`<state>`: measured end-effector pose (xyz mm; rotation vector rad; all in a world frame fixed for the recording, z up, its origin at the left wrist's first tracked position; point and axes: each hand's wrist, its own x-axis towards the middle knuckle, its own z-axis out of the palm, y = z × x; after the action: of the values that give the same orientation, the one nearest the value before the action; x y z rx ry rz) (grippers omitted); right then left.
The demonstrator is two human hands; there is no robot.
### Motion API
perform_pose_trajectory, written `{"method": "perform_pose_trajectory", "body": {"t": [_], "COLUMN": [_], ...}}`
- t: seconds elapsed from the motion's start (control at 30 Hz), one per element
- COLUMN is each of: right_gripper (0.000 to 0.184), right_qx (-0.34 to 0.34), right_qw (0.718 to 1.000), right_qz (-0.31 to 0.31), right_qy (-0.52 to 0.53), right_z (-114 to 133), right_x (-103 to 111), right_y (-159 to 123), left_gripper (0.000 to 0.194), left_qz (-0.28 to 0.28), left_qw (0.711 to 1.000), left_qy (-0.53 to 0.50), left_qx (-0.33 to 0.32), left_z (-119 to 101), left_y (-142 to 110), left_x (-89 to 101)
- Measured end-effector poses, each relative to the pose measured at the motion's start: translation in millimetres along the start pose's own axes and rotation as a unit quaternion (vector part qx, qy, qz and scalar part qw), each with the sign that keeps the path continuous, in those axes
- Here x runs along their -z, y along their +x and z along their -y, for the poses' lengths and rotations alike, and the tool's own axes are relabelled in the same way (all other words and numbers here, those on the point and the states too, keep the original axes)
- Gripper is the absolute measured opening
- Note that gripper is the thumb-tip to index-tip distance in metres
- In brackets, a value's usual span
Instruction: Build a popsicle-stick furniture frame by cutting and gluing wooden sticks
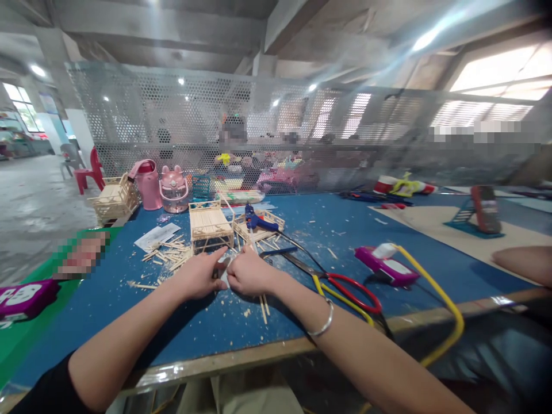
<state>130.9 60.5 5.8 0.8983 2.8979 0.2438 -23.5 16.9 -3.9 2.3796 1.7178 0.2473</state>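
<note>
My left hand [199, 275] rests low over the blue table. Its thumb and forefinger curve around a small pale piece with a dark edge [223, 268], too small to name. Beside it my right hand [251, 272] is closed in a fist against the same piece, and what it grips is hidden. Thin wooden sticks [264, 309] poke out under the right hand. Just beyond the hands stands a small stick-built frame like a toy bed [210, 224]. To its right, a blue glue gun [261, 221] lies on another stick frame [278, 216].
Loose sticks [175, 253] are strewn left of the hands. Red-handled scissors [345, 287] and yellow-handled pliers [340, 296] lie right. A purple box with a yellow cable [388, 267], a pink bottle [149, 187] and a phone stand [463, 221] surround the area. Another person's arm [524, 263] is far right.
</note>
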Motion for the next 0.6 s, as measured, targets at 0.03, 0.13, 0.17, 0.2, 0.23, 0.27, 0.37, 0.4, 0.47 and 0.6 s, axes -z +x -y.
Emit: {"method": "perform_pose_trajectory", "body": {"t": [0.03, 0.13, 0.17, 0.2, 0.23, 0.27, 0.37, 0.4, 0.47, 0.6], "right_gripper": [0.032, 0.033, 0.032, 0.031, 0.031, 0.03, 0.032, 0.032, 0.032, 0.03], "right_qx": [-0.002, -0.024, -0.022, -0.016, -0.01, -0.008, -0.019, -0.023, -0.026, -0.024], "right_qw": [1.0, 1.0, 1.0, 1.0, 1.0, 1.0, 1.0, 0.999, 0.999, 0.998], "right_qz": [-0.005, -0.017, -0.011, -0.003, 0.003, 0.004, -0.007, -0.011, -0.017, -0.037], "right_qy": [0.001, -0.003, -0.002, 0.002, 0.008, 0.012, 0.021, 0.022, 0.026, 0.036], "right_z": [-0.2, -0.5, -0.5, -0.5, -0.5, -0.6, -1.7, -2.3, -3.8, -7.4], "right_x": [0.1, 1.3, 1.7, 2.0, 2.0, 1.7, -0.1, -0.9, -1.9, 0.3], "right_y": [0.2, 0.1, -0.1, -0.5, -0.9, -1.2, -0.9, -0.7, -0.6, -4.3], "left_gripper": [0.08, 0.081, 0.082, 0.082, 0.083, 0.083, 0.082, 0.082, 0.081, 0.079], "left_qz": [0.002, 0.007, 0.011, 0.014, 0.017, 0.019, 0.018, 0.015, 0.009, 0.002], "left_qw": [1.0, 1.0, 1.0, 0.999, 0.999, 0.999, 0.999, 1.0, 1.0, 1.0], "left_qy": [-0.007, -0.025, -0.029, -0.032, -0.034, -0.035, -0.031, -0.025, -0.007, 0.005], "left_qx": [-0.005, -0.007, -0.005, -0.003, -0.001, -0.001, 0.0, 0.001, 0.002, 0.002], "left_z": [0.1, 0.4, 0.5, 0.7, 0.9, 1.0, 1.2, 1.2, 0.6, -1.7], "left_y": [-0.1, -0.4, -0.5, -0.4, -0.3, 0.0, 0.6, 0.7, 0.4, -1.9], "left_x": [0.2, 1.3, 1.6, 1.9, 2.0, 2.1, 1.6, 1.3, 1.1, 2.0]}}
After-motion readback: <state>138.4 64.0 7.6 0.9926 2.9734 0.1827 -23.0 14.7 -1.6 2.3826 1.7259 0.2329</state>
